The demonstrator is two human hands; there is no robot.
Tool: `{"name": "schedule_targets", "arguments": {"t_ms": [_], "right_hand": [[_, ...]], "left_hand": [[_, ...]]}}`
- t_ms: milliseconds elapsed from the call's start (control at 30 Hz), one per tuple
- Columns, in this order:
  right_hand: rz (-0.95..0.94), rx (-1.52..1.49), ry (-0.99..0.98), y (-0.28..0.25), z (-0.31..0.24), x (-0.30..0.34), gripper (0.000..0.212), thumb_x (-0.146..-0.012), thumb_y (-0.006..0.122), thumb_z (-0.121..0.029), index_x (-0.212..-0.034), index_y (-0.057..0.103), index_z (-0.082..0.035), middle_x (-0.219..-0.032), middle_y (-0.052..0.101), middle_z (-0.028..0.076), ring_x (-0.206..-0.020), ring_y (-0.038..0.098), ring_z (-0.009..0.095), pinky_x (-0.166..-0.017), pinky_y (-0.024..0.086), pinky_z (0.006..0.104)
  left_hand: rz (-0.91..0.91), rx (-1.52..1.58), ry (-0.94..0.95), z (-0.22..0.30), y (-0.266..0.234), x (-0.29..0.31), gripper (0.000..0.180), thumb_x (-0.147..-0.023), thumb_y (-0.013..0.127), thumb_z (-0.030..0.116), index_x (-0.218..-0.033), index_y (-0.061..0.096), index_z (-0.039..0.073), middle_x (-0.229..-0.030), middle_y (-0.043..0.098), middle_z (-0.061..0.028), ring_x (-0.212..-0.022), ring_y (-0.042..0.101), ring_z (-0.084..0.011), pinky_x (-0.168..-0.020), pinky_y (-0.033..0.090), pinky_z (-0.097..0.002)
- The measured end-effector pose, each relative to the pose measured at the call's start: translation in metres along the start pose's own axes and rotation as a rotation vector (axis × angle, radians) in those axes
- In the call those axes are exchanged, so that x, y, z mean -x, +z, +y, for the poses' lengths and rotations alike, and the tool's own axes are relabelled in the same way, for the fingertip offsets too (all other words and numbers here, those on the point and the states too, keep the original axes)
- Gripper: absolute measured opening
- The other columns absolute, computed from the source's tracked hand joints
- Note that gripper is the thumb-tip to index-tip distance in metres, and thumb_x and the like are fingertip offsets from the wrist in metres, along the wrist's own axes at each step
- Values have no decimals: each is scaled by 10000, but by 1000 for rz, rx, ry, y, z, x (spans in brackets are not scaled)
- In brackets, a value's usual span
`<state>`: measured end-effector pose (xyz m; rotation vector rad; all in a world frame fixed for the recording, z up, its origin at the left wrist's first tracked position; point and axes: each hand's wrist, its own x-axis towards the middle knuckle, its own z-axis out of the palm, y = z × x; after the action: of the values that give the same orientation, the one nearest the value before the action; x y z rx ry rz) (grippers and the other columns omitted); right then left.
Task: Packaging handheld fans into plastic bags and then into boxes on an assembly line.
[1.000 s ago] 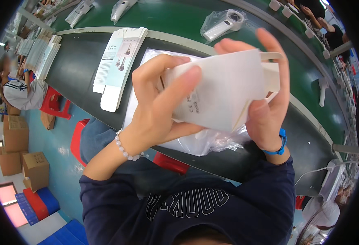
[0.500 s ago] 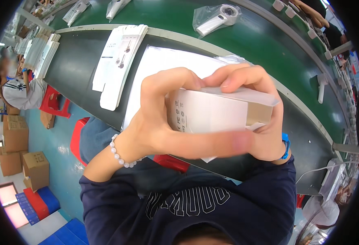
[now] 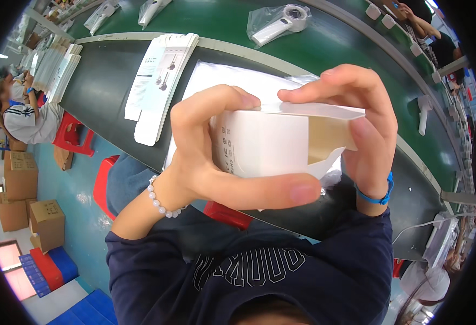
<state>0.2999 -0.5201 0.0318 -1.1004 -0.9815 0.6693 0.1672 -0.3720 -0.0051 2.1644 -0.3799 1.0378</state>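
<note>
Above the table I hold a white paperboard box [image 3: 273, 143] with its right end open and flaps sticking out. My left hand [image 3: 194, 146] is closed around the closed end, thumb along the near side and fingertips on the top edge. At the open end my right hand [image 3: 376, 119] curves around the flaps; its index fingertip is by the top edge and its thumb presses at a side flap. Pale cardboard shows inside the opening, but any contents are hidden. Behind the box lies a white sheet or flat stack [image 3: 211, 73], partly covered by my hands.
Flat printed cartons [image 3: 164, 81] lie stacked to the left. On the green belt [image 3: 205, 24] beyond the table's pale rail is a bagged white handheld device [image 3: 278, 27] with a ring-shaped head. A red stool [image 3: 72, 134] and a seated person [image 3: 29, 119] are at far left.
The box has shifted left and its open end now shows wider. My right hand has moved outward from the box, with its fingers more spread. The bagged device has drifted slightly left.
</note>
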Motion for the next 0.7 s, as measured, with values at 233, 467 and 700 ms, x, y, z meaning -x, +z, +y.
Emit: {"name": "schedule_targets", "arguments": {"t_ms": [233, 467, 700], "right_hand": [[-222, 43, -69, -3, 14, 1, 560, -692, 708, -91, -1175, 431, -31, -1235, 499, 192, -1206, 495, 275, -958, 453, 388], [-157, -87, 23, 3, 12, 6, 525, -689, 699, -38, -1143, 438, -61, -1230, 481, 148, -1246, 445, 234, -996, 424, 374], [-145, -83, 67, 2, 12, 7, 449, -725, 713, -94, -1100, 469, -58, -1221, 492, 131, -1239, 454, 230, -978, 434, 355]], "left_hand": [[22, 95, -95, 3, -16, 11, 752, -679, 740, 417, -1183, 313, 56, -1118, 475, -204, -987, 512, -267, -830, 438, -363], [20, 164, -133, 4, -5, 5, 785, -652, 753, 416, -1180, 300, 53, -1126, 477, -208, -999, 507, -268, -846, 430, -371], [-7, 209, -127, 3, -4, 6, 849, -614, 793, 389, -1203, 282, 50, -1158, 459, -213, -1019, 501, -273, -860, 424, -386]]}}
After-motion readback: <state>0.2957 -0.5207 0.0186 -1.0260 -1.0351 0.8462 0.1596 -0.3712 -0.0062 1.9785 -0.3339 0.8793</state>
